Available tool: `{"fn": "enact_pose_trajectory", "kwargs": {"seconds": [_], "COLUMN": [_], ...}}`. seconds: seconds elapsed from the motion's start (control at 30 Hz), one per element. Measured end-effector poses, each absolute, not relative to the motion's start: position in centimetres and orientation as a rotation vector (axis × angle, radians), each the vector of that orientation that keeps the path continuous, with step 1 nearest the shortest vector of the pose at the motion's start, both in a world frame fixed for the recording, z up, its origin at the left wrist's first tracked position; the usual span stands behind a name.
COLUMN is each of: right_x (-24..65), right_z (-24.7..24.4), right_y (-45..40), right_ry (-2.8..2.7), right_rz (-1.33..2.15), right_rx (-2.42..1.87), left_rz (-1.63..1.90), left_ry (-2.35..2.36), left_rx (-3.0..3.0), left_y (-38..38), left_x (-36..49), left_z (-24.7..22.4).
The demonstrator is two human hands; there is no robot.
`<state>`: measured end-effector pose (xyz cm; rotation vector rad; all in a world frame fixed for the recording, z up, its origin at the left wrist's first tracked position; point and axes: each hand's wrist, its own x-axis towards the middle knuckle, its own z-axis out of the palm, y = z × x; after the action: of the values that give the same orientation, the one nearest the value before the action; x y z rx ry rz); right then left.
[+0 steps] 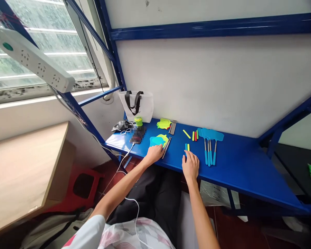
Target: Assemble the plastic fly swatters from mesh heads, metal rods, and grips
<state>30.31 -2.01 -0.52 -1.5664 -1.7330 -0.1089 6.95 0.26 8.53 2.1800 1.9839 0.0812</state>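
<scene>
My left hand (156, 154) has its fingers curled at the near edge of a blue fly swatter head (157, 140); what they grip, if anything, is hidden. A yellow-green swatter head (163, 138) lies partly beneath the blue one. Beside that hand, metal rods (167, 147) rest in a slanted bundle. My right hand (191, 165) is low over the table's front edge with fingers stretched forward, open. Just beyond its fingertips are a blue handle grip (186, 147) and a yellow one (188, 147). Several assembled blue fly swatters (209, 147) lie to its right.
Farther back are yellow-green swatter heads (164, 123), more rods (172, 127) and coloured grips (195, 135). A white tote bag (138, 105), a green-lidded tub (138, 121) and a cabled, blurred device (138, 135) occupy the left end of the blue table (238, 162).
</scene>
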Motion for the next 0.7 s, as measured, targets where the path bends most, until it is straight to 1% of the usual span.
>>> {"fn": "enact_pose_trajectory", "kwargs": {"seconds": [0.13,0.33,0.4,0.43,0.5,0.57,0.63,0.7], "right_x": [30.9,31.7,31.6,31.5,31.4,31.4,31.5,31.7], "right_z": [-0.6,-0.2,-0.2,-0.3,-0.5,-0.6,-0.7,-0.4], "right_y": [-2.5,-3.6,-3.5,-3.4,-3.0,-2.6,-2.4,-2.3], "right_ry": [-1.779,-1.819,-1.796,-1.776,-1.728,-1.693,-1.687,-1.681], "right_rz": [-0.147,-0.296,-0.311,-0.307,-0.288,-0.266,-0.239,-0.2], "right_rx": [-1.551,-1.659,-1.663,-1.666,-1.677,-1.686,-1.669,-1.614], "left_rz": [0.03,0.089,0.247,0.384,0.747,1.064,1.215,1.26], "left_ry": [1.996,1.968,1.928,1.877,1.687,1.401,1.128,0.932], "left_rx": [2.181,2.191,2.155,2.121,1.986,1.746,1.479,1.276], "left_y": [0.5,1.1,1.1,1.0,0.7,0.5,0.7,1.4], "left_x": [6.8,7.3,6.6,6.2,5.4,5.3,6.2,7.8], "left_z": [7.9,6.4,5.7,5.4,4.9,4.6,4.5,4.6]}}
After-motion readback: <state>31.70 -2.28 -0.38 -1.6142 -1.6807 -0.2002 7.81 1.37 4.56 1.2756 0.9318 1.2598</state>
